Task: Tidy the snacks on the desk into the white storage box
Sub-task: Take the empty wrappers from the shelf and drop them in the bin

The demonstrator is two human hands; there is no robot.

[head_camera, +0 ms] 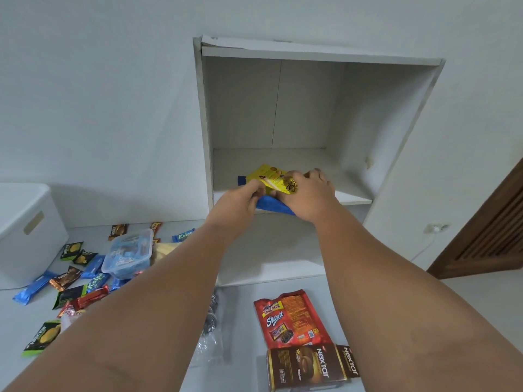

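Both hands are up in the open white shelf unit (396, 131), holding one yellow-and-blue snack bag (270, 175) at the front of its shelf. The left hand (240, 199) pinches the bag's left edge; the right hand (310, 193) curls over its right side. Far left on the desk (246, 335) stands the white storage box (28, 230), with small snack packets (72, 250) scattered beside it around a clear tub (128, 253). A red Beng-Beng bag (288, 318) and a brown Nextar box (308, 366) lie nearer.

Both hands, left hand (240, 200) and right hand (310, 193), grip a yellow-blue snack bag (271, 176) on the shelf (351, 193).
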